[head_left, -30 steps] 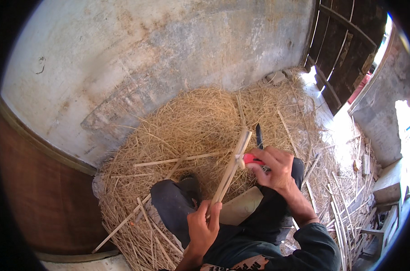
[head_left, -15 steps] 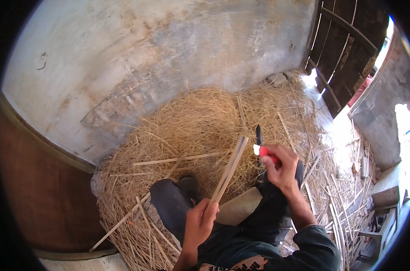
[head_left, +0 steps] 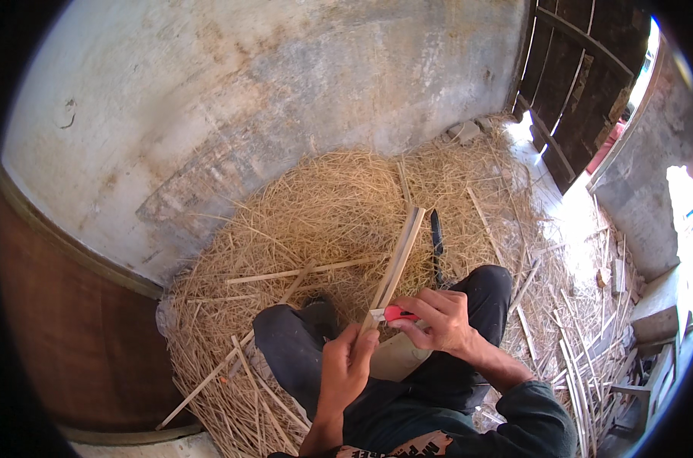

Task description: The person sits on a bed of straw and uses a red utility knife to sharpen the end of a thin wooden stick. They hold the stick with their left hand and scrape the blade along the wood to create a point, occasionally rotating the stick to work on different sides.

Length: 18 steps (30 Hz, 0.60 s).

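My left hand is wrapped round the lower end of a split bamboo strip, which slants up and away from me with a dark groove along its length. My right hand grips a red-handled utility knife. The knife's pale blade touches, or nearly touches, the bamboo just above my left fingers; exact contact is too small to tell. Beyond my right hand a dark long-bladed knife lies on the shavings, right of the strip's far end.
Bamboo shavings heap before my bent legs. Loose strips lie across them, with several more at the right. A stained wall rises behind, a brown panel stands left, and a dark slatted door is at far right.
My right hand has come down and left, bringing the utility knife from beside the strip onto its lower part. The strip's far end has risen slightly.
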{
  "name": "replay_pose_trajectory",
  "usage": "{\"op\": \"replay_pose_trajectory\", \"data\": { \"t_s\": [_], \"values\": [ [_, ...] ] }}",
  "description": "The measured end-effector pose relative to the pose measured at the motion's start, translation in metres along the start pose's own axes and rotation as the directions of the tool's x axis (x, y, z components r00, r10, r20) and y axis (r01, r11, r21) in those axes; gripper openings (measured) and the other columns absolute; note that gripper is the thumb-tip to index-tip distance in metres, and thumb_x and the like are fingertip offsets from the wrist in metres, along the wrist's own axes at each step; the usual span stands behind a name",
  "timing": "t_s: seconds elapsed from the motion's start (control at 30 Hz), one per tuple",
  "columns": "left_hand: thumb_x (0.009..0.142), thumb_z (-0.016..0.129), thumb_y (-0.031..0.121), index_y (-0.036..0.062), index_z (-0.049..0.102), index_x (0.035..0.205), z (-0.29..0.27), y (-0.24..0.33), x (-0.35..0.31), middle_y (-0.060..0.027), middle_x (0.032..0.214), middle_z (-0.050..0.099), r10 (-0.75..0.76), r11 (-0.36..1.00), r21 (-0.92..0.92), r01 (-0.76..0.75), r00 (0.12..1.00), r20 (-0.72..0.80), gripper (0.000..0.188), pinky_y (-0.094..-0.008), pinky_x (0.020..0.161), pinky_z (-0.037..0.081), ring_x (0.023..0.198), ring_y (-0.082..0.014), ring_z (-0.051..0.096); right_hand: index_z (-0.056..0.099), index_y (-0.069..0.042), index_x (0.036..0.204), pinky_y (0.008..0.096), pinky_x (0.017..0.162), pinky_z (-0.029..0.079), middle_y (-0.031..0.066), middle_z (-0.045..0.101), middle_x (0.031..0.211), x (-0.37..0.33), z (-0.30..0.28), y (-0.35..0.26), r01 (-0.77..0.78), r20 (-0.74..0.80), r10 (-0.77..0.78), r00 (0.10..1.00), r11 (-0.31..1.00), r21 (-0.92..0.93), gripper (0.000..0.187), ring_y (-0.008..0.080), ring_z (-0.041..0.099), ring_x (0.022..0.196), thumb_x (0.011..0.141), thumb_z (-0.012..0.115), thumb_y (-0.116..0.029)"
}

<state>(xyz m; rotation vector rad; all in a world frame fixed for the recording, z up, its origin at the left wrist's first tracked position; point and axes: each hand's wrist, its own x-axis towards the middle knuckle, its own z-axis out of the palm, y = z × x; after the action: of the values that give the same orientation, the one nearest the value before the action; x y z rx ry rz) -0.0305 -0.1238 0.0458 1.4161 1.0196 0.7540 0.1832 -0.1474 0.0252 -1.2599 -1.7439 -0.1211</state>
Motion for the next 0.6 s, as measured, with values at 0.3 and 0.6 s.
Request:
{"op": "replay_pose_trajectory", "data": {
  "t_s": [0.3,0.6],
  "values": [
    [0.111,0.061,0.031,0.0038,0.063,0.088,-0.004,-0.002,-0.001,0.0053,0.07,0.051,-0.013,1.0,-0.02,0.014,0.999,0.029,0.036,-0.024,0.053,0.029,0.062,-0.0013,0.041,0.08,-0.013,0.103,0.0302,0.048,0.049,-0.0019,0.061,0.069,0.009,-0.007,0.003,0.065,0.003,-0.065,0.998,0.994,-0.092,0.031,0.015,0.062,0.054,0.08,0.09,-0.031],
    [0.112,0.062,0.029,0.0047,0.063,0.089,-0.022,-0.019,-0.034,0.0051,0.071,0.052,-0.12,0.992,-0.013,0.123,0.983,0.14,0.034,-0.0226,0.054,0.031,0.061,-0.001,0.043,0.081,-0.008,0.099,0.0343,0.052,0.052,0.0064,0.071,0.078,0.045,-0.043,0.043,-0.15,-0.25,0.103,0.963,0.973,-0.176,0.017,0.0197,0.067,0.058,0.086,0.084,-0.019]
  ]
}}
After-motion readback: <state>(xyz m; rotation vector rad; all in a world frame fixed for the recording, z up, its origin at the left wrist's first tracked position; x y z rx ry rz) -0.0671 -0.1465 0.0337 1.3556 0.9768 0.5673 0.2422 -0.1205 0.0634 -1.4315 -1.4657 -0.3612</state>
